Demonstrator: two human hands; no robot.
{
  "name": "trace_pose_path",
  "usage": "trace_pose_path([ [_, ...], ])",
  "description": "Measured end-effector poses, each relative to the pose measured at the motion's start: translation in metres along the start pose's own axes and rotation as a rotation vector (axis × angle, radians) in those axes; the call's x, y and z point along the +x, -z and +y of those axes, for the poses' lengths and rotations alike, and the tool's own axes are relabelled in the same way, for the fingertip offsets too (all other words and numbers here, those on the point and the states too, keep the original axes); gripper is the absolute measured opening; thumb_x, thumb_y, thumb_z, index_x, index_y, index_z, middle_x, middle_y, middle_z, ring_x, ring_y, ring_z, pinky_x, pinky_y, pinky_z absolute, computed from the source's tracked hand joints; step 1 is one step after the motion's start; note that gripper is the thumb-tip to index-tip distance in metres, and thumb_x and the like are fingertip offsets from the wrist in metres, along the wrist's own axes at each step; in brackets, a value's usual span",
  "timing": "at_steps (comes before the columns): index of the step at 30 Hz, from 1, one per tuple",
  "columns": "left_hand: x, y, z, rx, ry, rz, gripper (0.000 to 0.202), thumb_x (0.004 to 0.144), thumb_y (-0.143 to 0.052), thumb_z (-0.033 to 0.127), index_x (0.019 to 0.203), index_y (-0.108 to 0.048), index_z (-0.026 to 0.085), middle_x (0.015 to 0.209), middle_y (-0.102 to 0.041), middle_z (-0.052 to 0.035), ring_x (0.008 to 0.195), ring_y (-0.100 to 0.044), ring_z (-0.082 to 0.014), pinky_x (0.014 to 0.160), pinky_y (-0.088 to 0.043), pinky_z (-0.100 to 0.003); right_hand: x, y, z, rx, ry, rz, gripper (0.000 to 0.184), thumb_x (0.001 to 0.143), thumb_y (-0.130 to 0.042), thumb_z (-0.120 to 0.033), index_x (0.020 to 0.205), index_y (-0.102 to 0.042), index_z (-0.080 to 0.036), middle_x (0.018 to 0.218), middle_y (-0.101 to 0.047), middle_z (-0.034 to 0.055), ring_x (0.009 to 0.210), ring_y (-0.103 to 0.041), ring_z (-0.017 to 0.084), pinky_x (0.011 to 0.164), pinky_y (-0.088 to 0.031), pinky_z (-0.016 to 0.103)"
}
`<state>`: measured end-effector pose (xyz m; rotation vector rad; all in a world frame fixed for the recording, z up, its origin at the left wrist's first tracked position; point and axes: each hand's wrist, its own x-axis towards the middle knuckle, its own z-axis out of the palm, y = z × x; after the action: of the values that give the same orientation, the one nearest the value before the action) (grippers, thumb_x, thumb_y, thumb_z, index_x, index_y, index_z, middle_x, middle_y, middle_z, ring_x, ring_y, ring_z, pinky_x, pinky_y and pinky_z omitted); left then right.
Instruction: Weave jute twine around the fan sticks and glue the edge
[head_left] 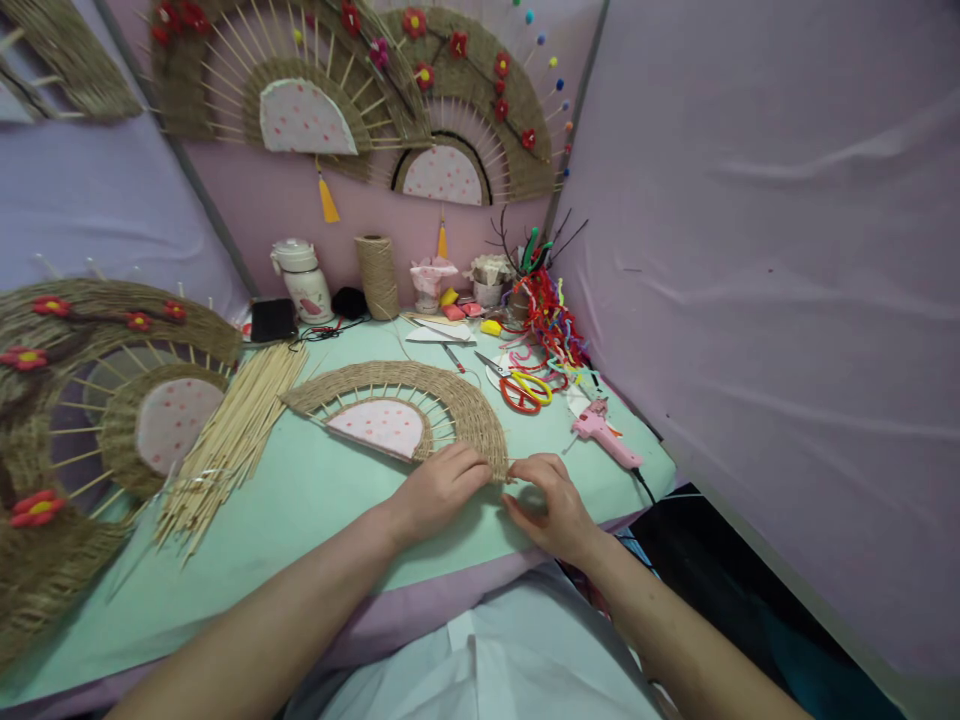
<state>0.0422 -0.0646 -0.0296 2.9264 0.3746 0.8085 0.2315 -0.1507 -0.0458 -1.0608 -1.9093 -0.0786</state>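
A half-round woven jute fan (420, 395) with bamboo ribs and a pink spotted fabric centre (379, 425) lies on the mint-green tabletop (300, 500). My left hand (439, 485) rests on the fan's near right end, fingers curled and pressed onto the weave. My right hand (547, 500) sits just right of that end, fingers pinched at the fan's edge, apparently on a strand of jute too thin to make out.
A bundle of bamboo sticks (229, 440) lies left of the fan, beside a finished flowered fan (82, 400). Behind are red scissors (521, 390), a pink glue gun (604, 435), pipe cleaners (547, 315), a twine spool (376, 275) and a jar (304, 280). Purple cloth walls enclose the table.
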Motion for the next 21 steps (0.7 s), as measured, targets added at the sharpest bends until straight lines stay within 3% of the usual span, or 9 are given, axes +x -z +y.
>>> trace_pose_path([
  [8,-0.0004,-0.0017,-0.0023,0.035,-0.052,0.023,0.021,0.094,-0.037,0.017,0.089,-0.058,0.014,0.09,-0.06,-0.0073,0.084,-0.049,-0.0171,0.075,-0.043,-0.029,0.0064,0.0036,0.0033,-0.077,0.001,-0.103,0.026,0.078,-0.054,-0.004,0.097,-0.051,-0.021,0.08,-0.058,0.004,0.082,-0.052,0.019,0.072,-0.049,0.033],
  [21,0.0001,-0.002,-0.0014,0.039,-0.067,0.022,0.025,0.095,-0.034,0.017,0.088,-0.058,0.014,0.091,-0.061,-0.0073,0.084,-0.05,-0.0164,0.077,-0.043,-0.029,0.0041,0.0006,0.0036,-0.06,0.005,-0.05,0.025,0.077,-0.053,-0.003,0.094,-0.05,-0.022,0.076,-0.058,0.0021,0.074,-0.051,0.017,0.068,-0.047,0.031],
])
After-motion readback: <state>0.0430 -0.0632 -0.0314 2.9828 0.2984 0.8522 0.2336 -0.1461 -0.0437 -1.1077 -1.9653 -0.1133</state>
